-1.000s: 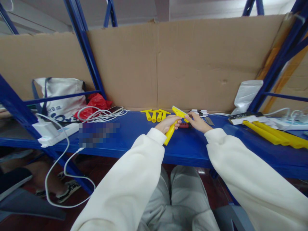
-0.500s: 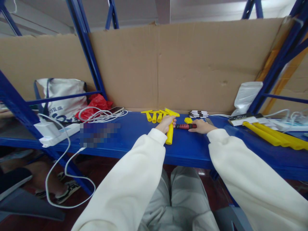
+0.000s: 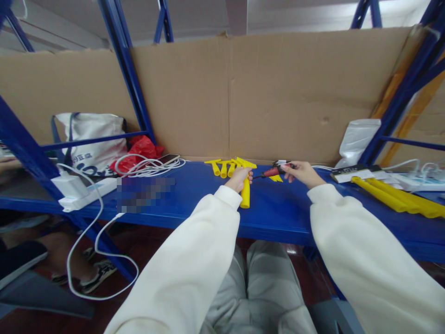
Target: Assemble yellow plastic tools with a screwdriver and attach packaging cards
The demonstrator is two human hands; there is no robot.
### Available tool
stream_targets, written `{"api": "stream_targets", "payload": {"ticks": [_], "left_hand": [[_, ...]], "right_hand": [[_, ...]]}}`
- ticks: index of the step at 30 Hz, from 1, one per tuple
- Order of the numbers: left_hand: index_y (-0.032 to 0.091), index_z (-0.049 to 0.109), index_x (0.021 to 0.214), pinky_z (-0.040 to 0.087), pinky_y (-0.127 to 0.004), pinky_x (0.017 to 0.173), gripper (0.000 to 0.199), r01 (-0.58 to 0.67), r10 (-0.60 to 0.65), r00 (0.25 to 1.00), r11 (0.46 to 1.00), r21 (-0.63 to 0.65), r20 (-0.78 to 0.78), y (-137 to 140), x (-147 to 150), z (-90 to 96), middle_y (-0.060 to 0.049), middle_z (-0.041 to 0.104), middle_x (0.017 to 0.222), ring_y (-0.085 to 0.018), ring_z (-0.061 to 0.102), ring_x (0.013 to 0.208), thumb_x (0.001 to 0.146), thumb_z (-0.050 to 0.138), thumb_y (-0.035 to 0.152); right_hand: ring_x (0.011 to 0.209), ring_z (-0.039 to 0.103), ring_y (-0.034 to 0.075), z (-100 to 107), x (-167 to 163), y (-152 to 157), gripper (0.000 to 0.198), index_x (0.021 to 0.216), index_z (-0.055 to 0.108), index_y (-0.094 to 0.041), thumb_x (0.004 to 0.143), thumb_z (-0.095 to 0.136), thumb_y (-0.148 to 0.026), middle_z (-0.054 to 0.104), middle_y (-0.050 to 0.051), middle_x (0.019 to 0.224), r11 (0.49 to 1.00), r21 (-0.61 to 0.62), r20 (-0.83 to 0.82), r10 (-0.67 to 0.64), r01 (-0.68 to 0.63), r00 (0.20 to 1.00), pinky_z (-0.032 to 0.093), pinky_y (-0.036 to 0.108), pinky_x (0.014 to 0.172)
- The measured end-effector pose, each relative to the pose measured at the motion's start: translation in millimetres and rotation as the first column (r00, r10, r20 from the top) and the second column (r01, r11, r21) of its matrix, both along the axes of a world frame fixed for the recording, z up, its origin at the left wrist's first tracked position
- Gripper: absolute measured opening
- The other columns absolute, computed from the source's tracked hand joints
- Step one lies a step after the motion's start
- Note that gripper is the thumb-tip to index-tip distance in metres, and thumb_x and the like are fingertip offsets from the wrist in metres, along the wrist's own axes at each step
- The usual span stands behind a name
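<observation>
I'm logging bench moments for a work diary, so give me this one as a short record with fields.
left hand: grips a yellow T-piece
right hand: holds a red tool, its dark shaft pointing toward the left hand
shaft tip: close to the left hand; contact cannot be told
beyond left hand: more T-pieces in a row
near the tool: small yellow parts
right side: long yellow pieces
left side: red bag, white cable
surface: blue table
behind: cardboard
</observation>
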State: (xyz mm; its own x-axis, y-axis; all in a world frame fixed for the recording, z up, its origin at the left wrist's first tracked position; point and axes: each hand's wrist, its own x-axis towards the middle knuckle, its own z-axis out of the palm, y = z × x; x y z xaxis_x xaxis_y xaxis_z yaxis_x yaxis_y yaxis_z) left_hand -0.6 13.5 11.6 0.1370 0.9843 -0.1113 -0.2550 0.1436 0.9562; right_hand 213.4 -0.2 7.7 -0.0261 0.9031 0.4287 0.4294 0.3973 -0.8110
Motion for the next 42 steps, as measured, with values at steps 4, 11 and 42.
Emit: {"api": "stream_targets", "payload": {"ticks": [4, 11, 42], "left_hand": [[0.018, 0.046, 0.078, 0.025, -0.018, 0.041, 0.015, 0.01, -0.013, 0.996, 1.0, -0.028, -0.084, 1, 0, -1.5, 0.007, 0.041, 0.049, -0.005, 0.034, 0.037, 0.088, 0.048, 0.007], [0.018, 0.047, 0.079, 0.027, -0.019, 0.041, 0.015, 0.041, -0.06, 0.971, 0.996, -0.085, -0.233, -1, 0, -2.6, 0.007, 0.041, 0.047, -0.006, 0.035, 0.037, 0.09, 0.045, 0.008], [0.019, 0.042, 0.075, 0.027, -0.02, 0.042, 0.02, 0.137, -0.149, 0.952, 0.989, -0.062, -0.269, -6, 0, 0.7, 0.006, 0.042, 0.049, -0.007, 0.036, 0.039, 0.092, 0.044, 0.008]], "right_hand": [[0.034, 0.045, 0.011, 3, 2, 2, 0.051, 0.062, 0.054, -0.02, 0.062, 0.071, -0.068, 0.046, -0.004, 0.04, 0.972, 0.137, -0.275, -0.148, 0.191, 0.95, 0.036, 0.024, 0.035], [0.033, 0.045, 0.01, 5, 11, 10, 0.042, 0.064, 0.048, -0.021, 0.067, 0.071, -0.055, 0.049, -0.004, 0.049, 0.914, 0.169, -0.617, -0.193, 0.368, 0.763, 0.034, 0.023, 0.031], [0.033, 0.043, 0.009, 5, 6, 11, 0.045, 0.063, 0.044, -0.023, 0.066, 0.07, -0.059, 0.049, -0.007, 0.049, 0.866, 0.224, -0.657, -0.205, 0.447, 0.726, 0.033, 0.024, 0.03]]}}
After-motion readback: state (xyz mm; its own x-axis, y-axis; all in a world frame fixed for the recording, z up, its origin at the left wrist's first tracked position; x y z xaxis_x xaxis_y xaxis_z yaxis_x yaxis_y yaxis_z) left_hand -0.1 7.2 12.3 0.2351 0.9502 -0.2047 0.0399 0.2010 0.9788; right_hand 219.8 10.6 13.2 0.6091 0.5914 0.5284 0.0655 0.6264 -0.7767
